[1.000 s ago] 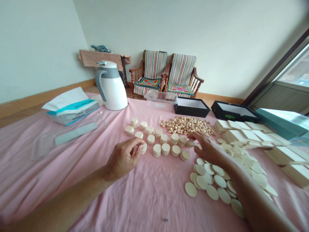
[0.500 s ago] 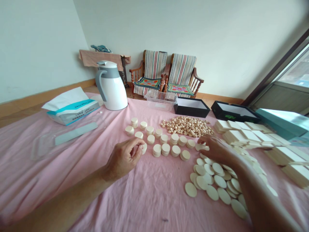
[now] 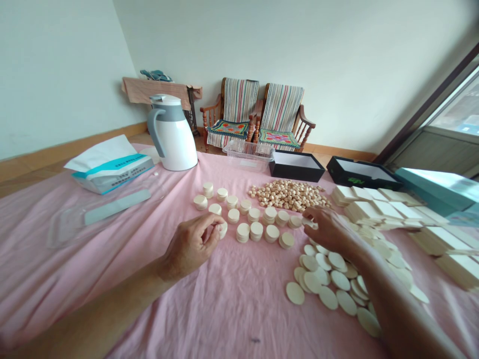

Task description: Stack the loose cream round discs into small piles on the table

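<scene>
Left hand [image 3: 190, 247]: curled, seemingly pinching a cream disc [image 3: 223, 230] on edge at the fingertips.
Right hand [image 3: 326, 230]: thumb and fingers grasp a second disc [image 3: 310, 224], just beside the last stack.
Short stacks [image 3: 256, 230]: in rows between both hands, within easy reach.
Loose discs [image 3: 322, 279]: spread flat below the right hand.
Round pellets [image 3: 290, 195]: heaped beyond the stacks.
</scene>
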The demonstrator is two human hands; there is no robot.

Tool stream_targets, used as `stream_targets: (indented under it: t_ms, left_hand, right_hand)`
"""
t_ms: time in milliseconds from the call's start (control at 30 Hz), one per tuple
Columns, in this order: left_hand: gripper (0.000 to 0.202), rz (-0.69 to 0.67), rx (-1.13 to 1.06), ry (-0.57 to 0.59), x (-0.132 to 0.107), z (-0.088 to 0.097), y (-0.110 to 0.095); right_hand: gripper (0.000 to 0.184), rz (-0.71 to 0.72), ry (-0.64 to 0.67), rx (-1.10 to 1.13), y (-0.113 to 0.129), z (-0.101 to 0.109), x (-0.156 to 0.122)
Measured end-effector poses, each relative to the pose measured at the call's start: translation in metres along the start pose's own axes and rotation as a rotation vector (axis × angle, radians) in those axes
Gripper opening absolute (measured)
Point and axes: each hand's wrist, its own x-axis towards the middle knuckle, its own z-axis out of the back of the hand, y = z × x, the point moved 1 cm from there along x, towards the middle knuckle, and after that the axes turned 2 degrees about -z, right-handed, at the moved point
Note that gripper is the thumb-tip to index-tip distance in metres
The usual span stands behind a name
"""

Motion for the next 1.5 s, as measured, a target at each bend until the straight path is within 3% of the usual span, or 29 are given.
stream_targets:
  t_ms: [133,333,567,767,1033,1300,1500]
  left_hand:
    - [0.013,0.0,-0.006,0.007,0.001,-0.001,0.0]
    - [0.014,0.006,-0.011,0.019,-0.001,-0.001,0.002]
    - [0.014,0.009,-0.011,0.017,-0.001,0.0,0.001]
    - [0.013,0.003,-0.017,0.012,0.0,-0.001,0.001]
    - [0.013,0.003,-0.011,0.017,0.0,-0.001,0.002]
    - [0.011,0.005,0.007,-0.071,-0.002,0.001,0.001]
    - [0.011,0.007,0.001,-0.093,-0.003,0.001,0.002]
  right_hand:
    - [0.014,0.047,-0.114,0.136,0.007,0.005,0.001]
    - [0.021,0.132,-0.097,0.169,0.017,0.001,-0.002]
    - [0.017,0.053,-0.131,0.158,0.006,0.013,-0.003]
    - [0.014,0.088,0.195,0.067,-0.009,0.017,-0.016]
    - [0.026,0.132,0.345,0.005,-0.002,0.021,-0.023]
    - [0.015,0.144,0.27,0.048,-0.004,0.018,-0.02]
    - [0.014,0.161,0.111,0.21,0.023,0.029,-0.02]
